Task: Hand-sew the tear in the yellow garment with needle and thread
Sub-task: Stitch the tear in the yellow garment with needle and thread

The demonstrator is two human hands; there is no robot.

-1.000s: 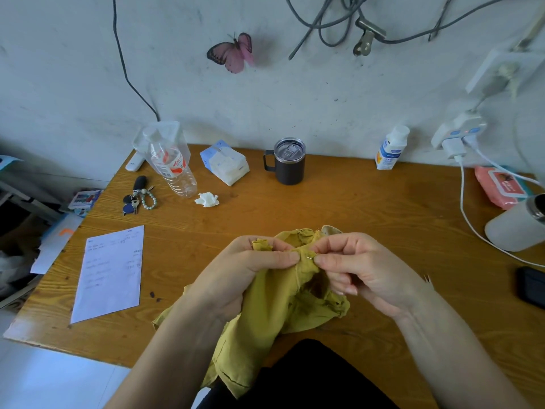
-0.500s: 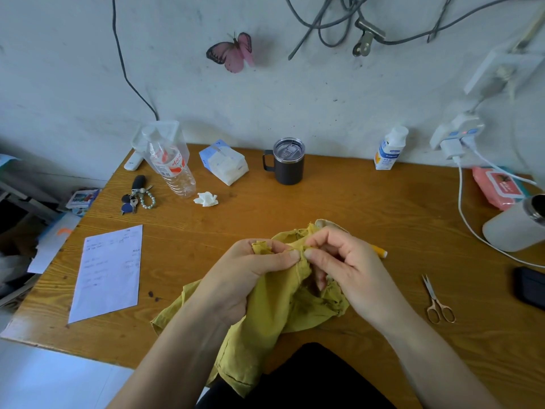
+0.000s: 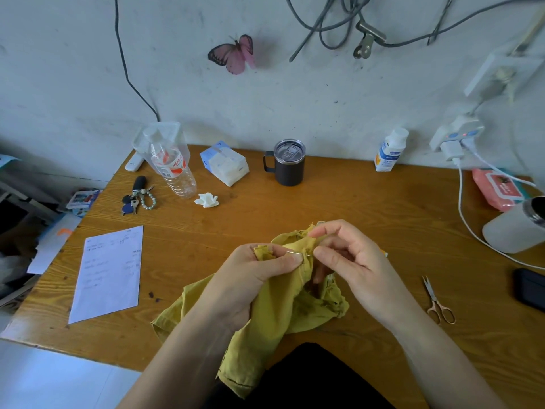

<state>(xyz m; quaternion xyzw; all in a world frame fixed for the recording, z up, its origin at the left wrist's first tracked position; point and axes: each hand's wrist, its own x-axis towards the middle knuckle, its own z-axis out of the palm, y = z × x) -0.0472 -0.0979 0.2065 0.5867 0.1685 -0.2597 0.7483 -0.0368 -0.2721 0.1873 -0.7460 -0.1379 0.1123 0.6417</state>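
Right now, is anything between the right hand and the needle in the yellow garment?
Nothing visible. The right hand appears to pinch the needle at its right end, where it pokes through the yellow garment. The left hand grips the fold beside it, its thumb next to the needle, not covering that end.

Matt yellow cloth garment (image 3: pixel 274 314), glossy wood-grain table (image 3: pixel 339 202), metal scissors (image 3: pixel 438 302)

Black mug (image 3: pixel 288 165), keys (image 3: pixel 134 199), paper sheet (image 3: pixel 109 273), scissors (image 3: pixel 438 301)

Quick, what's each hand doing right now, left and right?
Left hand: grips the yellow garment, thumb pressing the fold.
Right hand: pinches the needle at the fold.
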